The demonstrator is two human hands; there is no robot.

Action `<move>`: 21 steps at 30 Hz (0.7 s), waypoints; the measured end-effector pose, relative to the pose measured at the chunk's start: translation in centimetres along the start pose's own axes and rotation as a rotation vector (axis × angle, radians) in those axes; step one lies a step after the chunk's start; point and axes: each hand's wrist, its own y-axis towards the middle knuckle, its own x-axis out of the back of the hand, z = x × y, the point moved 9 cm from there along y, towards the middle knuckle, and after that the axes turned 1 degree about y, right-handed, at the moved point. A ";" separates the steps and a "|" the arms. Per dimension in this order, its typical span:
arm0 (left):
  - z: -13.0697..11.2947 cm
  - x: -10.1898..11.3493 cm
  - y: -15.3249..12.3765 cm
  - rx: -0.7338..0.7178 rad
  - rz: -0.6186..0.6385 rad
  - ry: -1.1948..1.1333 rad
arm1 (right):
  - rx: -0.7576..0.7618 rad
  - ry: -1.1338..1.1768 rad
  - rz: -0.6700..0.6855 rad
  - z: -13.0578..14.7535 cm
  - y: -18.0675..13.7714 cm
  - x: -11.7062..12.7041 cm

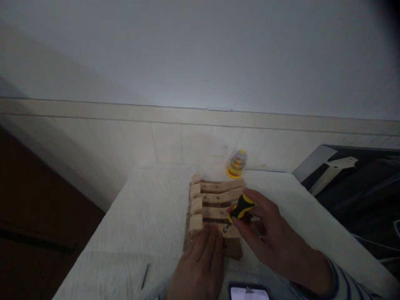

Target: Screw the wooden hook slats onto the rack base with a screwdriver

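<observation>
A stubby black-and-yellow screwdriver [241,207] is pinched between the fingers and thumb of my right hand [275,233]. Its tip points down and left, at the nearest of several pale, curved wooden pieces [215,196]. Whether the tip sits in a screw I cannot tell. Screws or screw holes show in the other pieces, which lie in a row across a rough brown wooden board [233,248]. My left hand [201,260] lies with its fingers stretched out, pressing on the nearest piece and covering part of it.
Behind the wood stands a yellow-based holder of bits with a clear cover [236,166]. A thin dark metal rod [145,276] lies at the front left of the white-covered table [131,216]. A phone [249,293] is at the front edge. Beyond rises a wall [200,62].
</observation>
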 end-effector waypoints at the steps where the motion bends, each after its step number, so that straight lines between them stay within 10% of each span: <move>1: 0.0 0.0 0.0 0.000 0.002 0.001 | 0.003 0.005 -0.002 0.0 0.0 0.0; 21: 0.1 0.3 0.1 0.025 -0.036 -0.013 | 0.027 -0.011 -0.102 -0.4 -0.1 0.3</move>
